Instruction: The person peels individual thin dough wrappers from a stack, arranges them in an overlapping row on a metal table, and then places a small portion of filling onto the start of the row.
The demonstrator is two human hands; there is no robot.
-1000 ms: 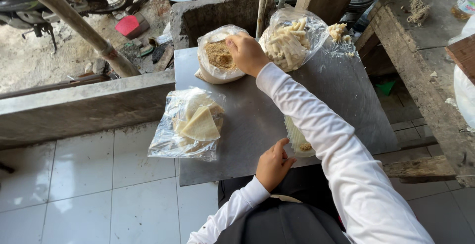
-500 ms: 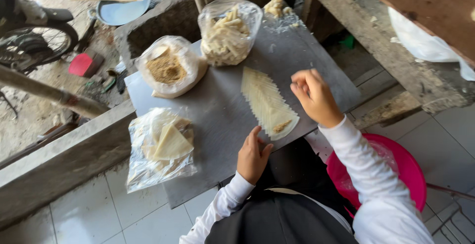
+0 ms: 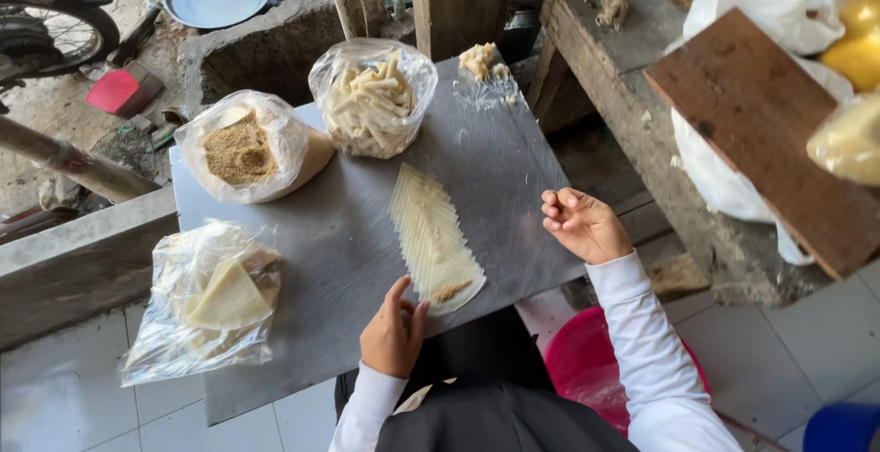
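While it lies flat on the big grey metal board [image 3: 513,177], the long fanned row of thin pale wrapper sheets [image 3: 429,232] looks soft and see-through, with a small brown spoonful of filling [image 3: 448,292] on its near round end. Just beside that end, the left hand [image 3: 392,335] presses its fingertips down, holding nothing. Off to the side, the right hand [image 3: 581,225] hovers, fingers curled and empty.

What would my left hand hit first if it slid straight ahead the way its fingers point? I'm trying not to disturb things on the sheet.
The left hand points up the metal sheet; it would likely meet the fanned stack of wrappers first, though the fingers may already touch its edge.
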